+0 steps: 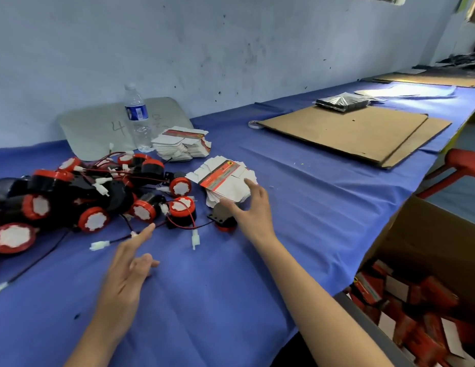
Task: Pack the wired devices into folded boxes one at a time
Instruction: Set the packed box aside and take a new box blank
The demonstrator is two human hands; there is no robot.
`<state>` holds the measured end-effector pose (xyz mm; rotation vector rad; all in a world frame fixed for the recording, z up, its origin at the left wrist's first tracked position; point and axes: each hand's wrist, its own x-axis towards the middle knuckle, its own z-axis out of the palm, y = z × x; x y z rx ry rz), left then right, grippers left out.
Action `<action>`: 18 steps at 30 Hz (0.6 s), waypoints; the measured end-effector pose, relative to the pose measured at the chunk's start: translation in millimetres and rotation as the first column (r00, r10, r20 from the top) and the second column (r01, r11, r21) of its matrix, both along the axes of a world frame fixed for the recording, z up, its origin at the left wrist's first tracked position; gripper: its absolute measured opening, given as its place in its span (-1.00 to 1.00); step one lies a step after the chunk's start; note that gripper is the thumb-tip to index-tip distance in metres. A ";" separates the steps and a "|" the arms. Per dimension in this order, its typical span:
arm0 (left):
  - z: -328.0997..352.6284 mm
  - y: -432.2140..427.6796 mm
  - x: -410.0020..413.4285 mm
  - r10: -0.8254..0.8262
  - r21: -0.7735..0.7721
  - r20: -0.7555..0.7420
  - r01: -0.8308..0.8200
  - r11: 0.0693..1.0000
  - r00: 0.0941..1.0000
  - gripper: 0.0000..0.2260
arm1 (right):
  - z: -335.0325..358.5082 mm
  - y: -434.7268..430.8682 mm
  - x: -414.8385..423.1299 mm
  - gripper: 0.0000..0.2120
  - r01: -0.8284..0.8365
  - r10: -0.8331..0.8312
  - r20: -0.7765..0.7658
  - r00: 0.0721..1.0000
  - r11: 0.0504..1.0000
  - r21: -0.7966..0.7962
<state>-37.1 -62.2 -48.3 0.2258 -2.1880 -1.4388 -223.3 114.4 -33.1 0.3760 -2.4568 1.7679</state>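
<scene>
Both grips splayed; right grip (pixel 253 213) touches flat-box stack (pixel 225 181), left grip (pixel 125 271) over cloth (pixel 231 287).

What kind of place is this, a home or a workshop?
Probably a small factory packing bench: a heap of wired devices, stacks of flat boxes, and a carton of packed boxes beside the table.

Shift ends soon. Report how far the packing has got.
Done: the carton at right holds many closed red boxes. In hand: the right hand touches the near stack of flat boxes, apparently to take one; the left hand hovers open over the cloth, holding nothing. Left: a large pile of wired devices and a second stack of flat boxes behind, so much remains.
</scene>
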 end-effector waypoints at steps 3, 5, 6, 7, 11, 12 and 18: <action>2.1 -1.2 -0.5 0.003 -0.001 0.003 -0.003 1.000 1.000 -0.65 | 1.8 -16.3 -26.2 -0.41 0.093 -0.093 -0.009 0.996 0.995 -0.020; 2.2 -2.8 -0.5 0.005 -0.007 0.007 -0.005 1.000 1.000 -0.66 | 1.4 -21.3 -42.6 -0.36 0.078 -0.083 0.034 0.996 0.986 0.145; 2.2 -2.6 -0.1 0.003 -0.004 0.012 -0.003 1.000 1.000 -0.66 | 0.9 -21.8 -47.6 -0.36 0.053 -0.071 0.076 0.995 0.975 0.217; 2.1 -3.4 -0.2 0.004 -0.003 0.017 -0.004 1.000 1.000 -0.67 | -0.2 -23.3 -51.5 -0.39 0.032 -0.062 0.111 0.992 0.967 0.251; 2.1 -2.7 -0.6 0.005 -0.025 0.034 -0.004 1.000 0.999 -0.68 | -6.7 -20.4 -62.8 -0.43 0.009 -0.039 0.142 0.989 0.978 0.207; 2.2 -2.8 -0.7 0.005 -0.024 0.038 -0.004 1.000 0.999 -0.68 | -7.7 -18.9 -65.0 -0.39 0.001 -0.031 0.136 0.990 0.976 0.217; 5.3 -2.1 -0.6 0.025 -0.021 0.038 -0.024 0.999 0.999 -0.68 | -11.6 -9.2 -61.5 -0.36 0.063 -0.045 -0.056 0.997 0.928 0.368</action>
